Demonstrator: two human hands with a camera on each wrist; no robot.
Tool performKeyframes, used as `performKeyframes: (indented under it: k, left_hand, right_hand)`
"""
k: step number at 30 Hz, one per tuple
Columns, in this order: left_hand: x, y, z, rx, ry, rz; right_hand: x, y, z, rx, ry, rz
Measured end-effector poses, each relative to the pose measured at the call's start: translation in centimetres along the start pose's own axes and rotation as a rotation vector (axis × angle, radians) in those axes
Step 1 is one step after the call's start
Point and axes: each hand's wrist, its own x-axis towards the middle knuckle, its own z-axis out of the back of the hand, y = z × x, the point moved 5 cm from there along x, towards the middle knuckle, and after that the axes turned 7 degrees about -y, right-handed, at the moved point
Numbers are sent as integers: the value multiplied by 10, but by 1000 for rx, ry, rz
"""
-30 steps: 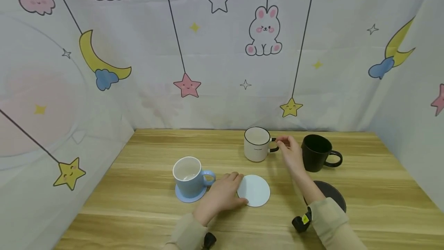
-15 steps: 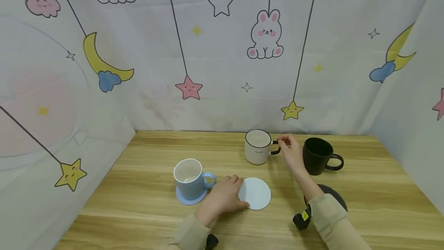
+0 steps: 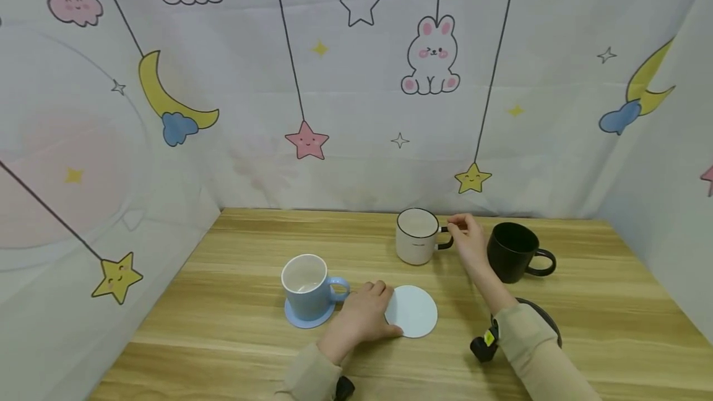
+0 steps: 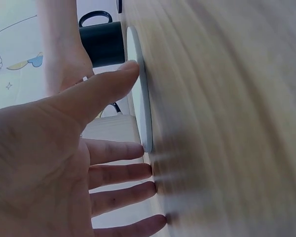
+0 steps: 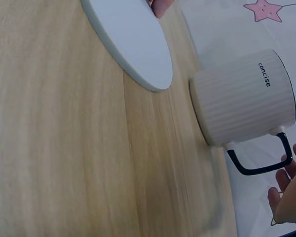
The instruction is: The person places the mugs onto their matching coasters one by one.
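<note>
Head view: On the table [image 3: 234, 283], the blue mug [image 3: 309, 299] stands upright on the blue coaster [image 3: 301, 323] at left, presumably to protect the wood. The white coaster [image 3: 414, 312] lies near the middle, at the left hand [image 3: 364, 314], whose thumb and index finger meet its left side, apparently to steady it. The white mug [image 3: 414, 247] stands upright at far centre, just left of the right hand [image 3: 470, 243]. The black mug [image 3: 507, 258] stands right of that hand.

Left wrist view: The left hand is wide, fingers nearly straight and separated; this spread likely limits sliding.

Right wrist view: The handle [image 5: 261, 171] faces right, likely for easy reach. Right-hand fingertips are at it; whether they close round it cannot be told. The white mug is apart from the white coaster.
</note>
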Motion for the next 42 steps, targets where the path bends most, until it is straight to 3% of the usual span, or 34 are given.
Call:
performKeyframes:
  k: [9, 25, 42]
  left_hand:
    - [-1, -1, -1, 18, 16, 22]
    - [-1, -1, -2, 44, -1, 22]
    - [-3, -2, -1, 39, 17, 33]
  right_hand:
    - [3, -12, -10, 123, 62, -119]
    - [0, -20, -22, 307, 81, -228]
    - [-5, -22, -25, 357, 69, -312]
